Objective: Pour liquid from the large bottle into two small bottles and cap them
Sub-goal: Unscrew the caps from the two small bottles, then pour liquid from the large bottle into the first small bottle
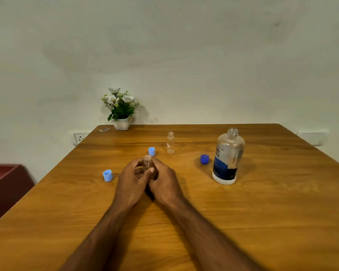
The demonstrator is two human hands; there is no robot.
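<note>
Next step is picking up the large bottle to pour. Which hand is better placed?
Right. The large bottle stands open on the right hand's side of the table. The left hand, also around the small bottle, could keep steadying it.

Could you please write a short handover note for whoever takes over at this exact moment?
Left hand and right hand: both wrapped around one small clear bottle, upright on the table, uncapped.
Second small bottle: uncapped, standing farther back.
Large bottle: open, upright at right; its dark blue cap lies beside it.
Light blue caps: one behind the hands, one to their left.
Done: all caps off.
Left: capping both; fill levels unclear.
</note>
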